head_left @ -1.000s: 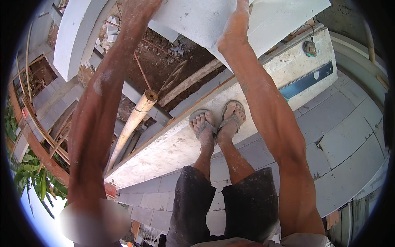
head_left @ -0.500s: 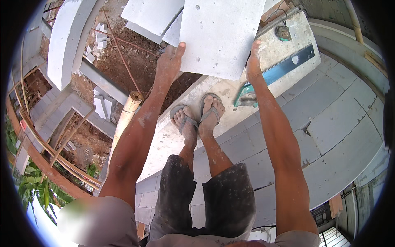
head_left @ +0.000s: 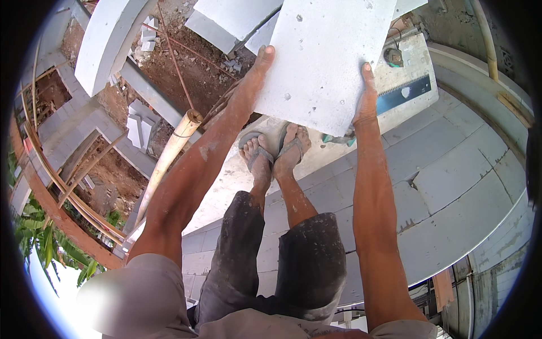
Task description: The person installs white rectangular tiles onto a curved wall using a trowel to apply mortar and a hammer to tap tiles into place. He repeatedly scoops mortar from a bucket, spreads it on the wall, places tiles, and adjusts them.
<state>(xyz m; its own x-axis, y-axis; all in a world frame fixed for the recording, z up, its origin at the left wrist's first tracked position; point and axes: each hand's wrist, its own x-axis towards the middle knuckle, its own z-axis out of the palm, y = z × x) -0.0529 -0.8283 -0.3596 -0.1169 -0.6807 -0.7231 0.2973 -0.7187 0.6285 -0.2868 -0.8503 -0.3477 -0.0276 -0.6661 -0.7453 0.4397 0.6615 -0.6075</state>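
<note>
A large white aerated concrete block (head_left: 322,62) hangs tilted in front of me, its near edge above the board by my feet. My left hand (head_left: 261,63) grips its left side, thumb on the upper face and fingers hidden underneath. On the opposite side my right hand (head_left: 367,93) is closed on the block's edge in the same way. Beyond and left of it lie more white blocks (head_left: 234,17). A handsaw (head_left: 403,93) with a blue blade rests on the pale board (head_left: 412,53) beside my right hand; its green handle is mostly covered by the held block.
A small round tool with a cord (head_left: 393,56) sits on the board's far end. On the left, a bamboo pole (head_left: 172,152) rises beside an open drop to soil and low block walls. Grey block masonry (head_left: 446,169) spreads to my right. My sandalled feet stand on a pale ledge.
The block has come nearer to me and turned slightly, with both hands still on it. It now hides most of the saw's handle. My view has shifted a little.
</note>
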